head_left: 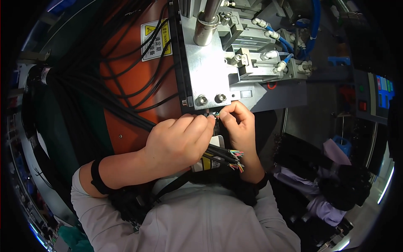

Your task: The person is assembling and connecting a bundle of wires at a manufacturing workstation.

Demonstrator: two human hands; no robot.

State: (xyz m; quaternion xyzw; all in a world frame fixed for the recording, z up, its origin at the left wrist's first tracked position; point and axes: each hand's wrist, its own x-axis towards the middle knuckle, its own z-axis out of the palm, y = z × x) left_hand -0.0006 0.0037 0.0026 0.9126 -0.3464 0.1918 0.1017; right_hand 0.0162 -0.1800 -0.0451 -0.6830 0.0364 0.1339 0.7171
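My left hand (178, 140) is closed, its fingertips pinched at the front edge of a metal press block (208, 82). My right hand (241, 124) meets it there, thumb and index finger pressed together on fine coloured wires (217, 115). The wires lie between both sets of fingertips; what they join under the block is too small to make out. Black cables (140, 119) run from the left beneath my left hand. Several cable ends emerge beyond it near my right wrist, with stripped multicoloured wire ends (236, 161) fanned out.
An orange machine surface (126, 90) with a yellow-and-white warning label (156, 40) lies left of the block. Pneumatic cylinders (252, 46) with blue hoses (315, 21) stand behind at right. A control panel (373, 98) and purple cloth (329, 210) are farther right.
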